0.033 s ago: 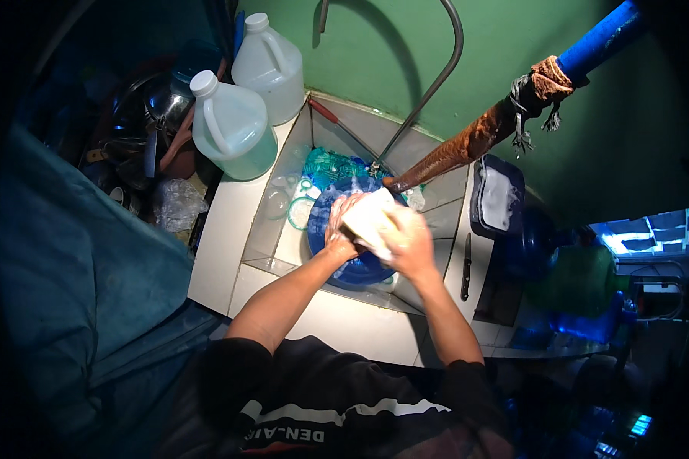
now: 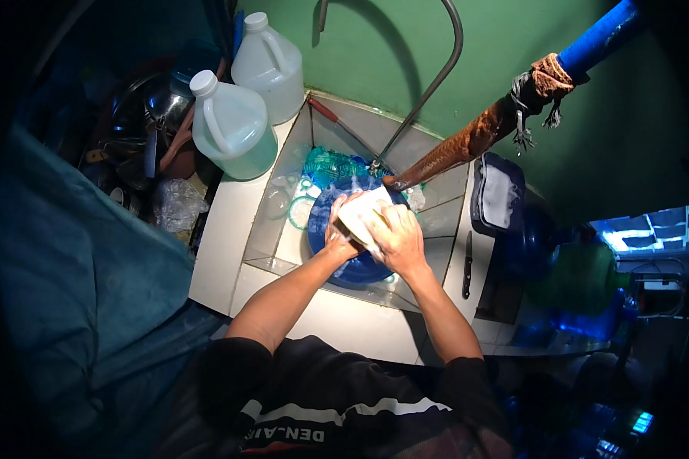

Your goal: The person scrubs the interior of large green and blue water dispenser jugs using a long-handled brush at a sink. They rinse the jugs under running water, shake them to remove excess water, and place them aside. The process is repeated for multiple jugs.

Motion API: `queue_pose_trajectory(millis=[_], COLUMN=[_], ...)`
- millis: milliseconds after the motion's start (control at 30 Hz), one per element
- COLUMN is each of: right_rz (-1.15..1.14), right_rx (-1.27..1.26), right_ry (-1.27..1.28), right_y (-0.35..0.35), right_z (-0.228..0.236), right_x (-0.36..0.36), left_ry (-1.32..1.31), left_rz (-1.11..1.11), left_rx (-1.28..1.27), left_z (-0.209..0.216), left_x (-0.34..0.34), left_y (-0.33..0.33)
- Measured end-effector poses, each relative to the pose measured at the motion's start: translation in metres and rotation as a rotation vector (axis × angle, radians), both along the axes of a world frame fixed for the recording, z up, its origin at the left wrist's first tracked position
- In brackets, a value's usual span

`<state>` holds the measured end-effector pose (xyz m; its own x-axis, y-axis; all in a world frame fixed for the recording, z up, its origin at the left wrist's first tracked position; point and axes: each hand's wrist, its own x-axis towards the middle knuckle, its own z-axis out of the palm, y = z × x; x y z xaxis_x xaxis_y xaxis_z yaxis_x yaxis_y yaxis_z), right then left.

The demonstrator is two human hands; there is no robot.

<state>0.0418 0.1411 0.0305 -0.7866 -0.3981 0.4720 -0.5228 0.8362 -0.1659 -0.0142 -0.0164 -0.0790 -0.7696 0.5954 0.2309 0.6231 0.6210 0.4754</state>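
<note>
Over a round blue basin (image 2: 361, 272) in the tiled sink, a pale, boxy object (image 2: 366, 208) is tilted between my hands; glare hides its exact kind. My left hand (image 2: 335, 229) grips it from the left, wet and partly covered by it. From the right, my right hand (image 2: 403, 241) is closed with bent fingers pressed against its face. Whether a sponge or cloth sits under those fingers cannot be made out. White suds cling to the basin's inside.
Teal netting (image 2: 333, 167) lies behind the basin. A rusty, cloth-tied pipe (image 2: 467, 149) slants down close to my hands. Two jugs (image 2: 233, 130) stand on the left ledge. A knife (image 2: 467, 268) and a dark tub of white suds (image 2: 500, 195) rest on the right ledge.
My right hand, blurred earlier, has shifted slightly down and left across the pale object. That object has tilted a little; my left hand keeps its grip.
</note>
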Motion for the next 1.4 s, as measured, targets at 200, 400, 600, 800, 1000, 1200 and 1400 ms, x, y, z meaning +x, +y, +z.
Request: queue_pose_trajectory(millis=[200, 400, 600, 800, 1000, 1200, 1400], right_rz=[-0.71, -0.583, -0.751, -0.705, -0.62, -0.317, -0.655], right_rx=[-0.388, -0.926, -1.102, -0.411, -1.644, -2.213, -1.429], right_ry=[-0.544, -0.431, -0.828, -0.428, -1.203, -1.029, -0.928], right_y=[0.024, 0.072, 0.039, -0.016, 0.097, 0.029, 0.029], right_z=[-0.055, -0.164, -0.119, -0.086, -0.207, -0.113, -0.15], right_x=[0.015, 0.012, 0.009, 0.036, -0.019, 0.038, 0.021], left_ry=[-0.137, -0.378, -0.786, -0.299, -0.769, -0.13, -0.697], left_rz=[0.082, -0.225, -0.387, 0.047, -0.753, 0.326, -0.636], left_rx=[0.374, 0.379, 0.867, 0.907, 0.681, 0.809, 0.643], left_z=[0.015, 0.017, 0.041, 0.047, 0.005, 0.061, 0.015], left_x=[0.014, -0.009, -0.042, 0.003, -0.048, 0.004, -0.042], left_y=[-0.002, -0.02, -0.001, 0.008, -0.015, 0.008, -0.023])
